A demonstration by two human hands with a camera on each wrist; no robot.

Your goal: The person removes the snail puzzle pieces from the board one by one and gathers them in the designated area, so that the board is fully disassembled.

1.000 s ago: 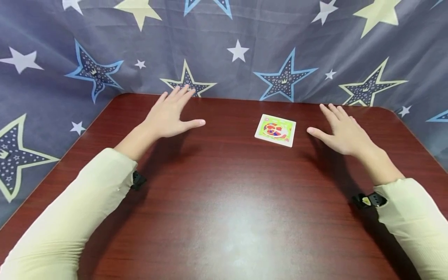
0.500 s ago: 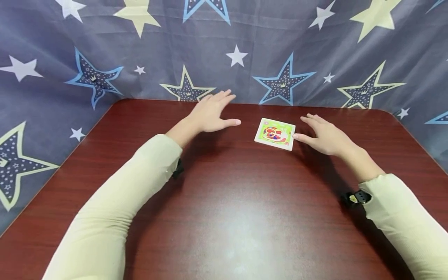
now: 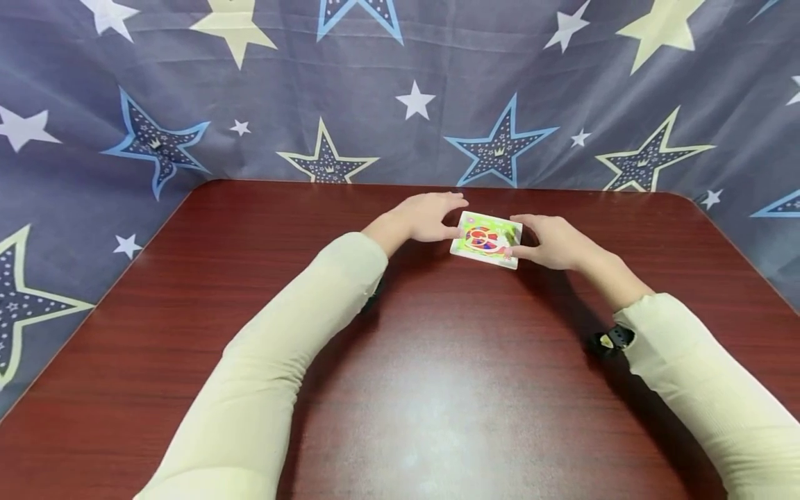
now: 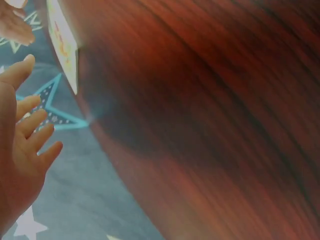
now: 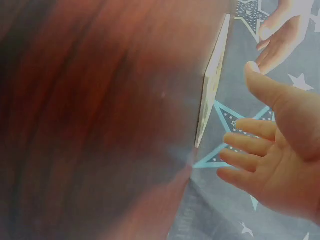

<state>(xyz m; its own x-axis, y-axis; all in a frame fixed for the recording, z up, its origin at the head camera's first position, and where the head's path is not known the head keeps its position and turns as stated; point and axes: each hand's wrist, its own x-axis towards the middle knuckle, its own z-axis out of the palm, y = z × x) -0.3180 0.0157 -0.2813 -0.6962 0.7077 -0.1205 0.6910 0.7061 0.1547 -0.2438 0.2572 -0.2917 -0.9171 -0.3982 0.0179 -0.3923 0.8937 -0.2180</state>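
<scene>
Board (image 3: pixel 480 239) sitting right between left hand (image 3: pixel 431 217) and right hand (image 3: pixel 553 241)
It's flat near the table's (image 3: pixel 431 375) far edge, well in from both side edges, with most of the tabletop on the near side. Both hands are relaxed, fingers uncurled, gripping nothing; thumbs overlap its sides from above, can't tell if they touch. Bright swirly print, tiny marks too small to read.

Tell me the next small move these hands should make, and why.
Probably lower the left hand and right hand to pinch opposite edges of the square picture board. It lies flat on the table, and the wrist views show both hands raised over it, open and not yet gripping it.
</scene>
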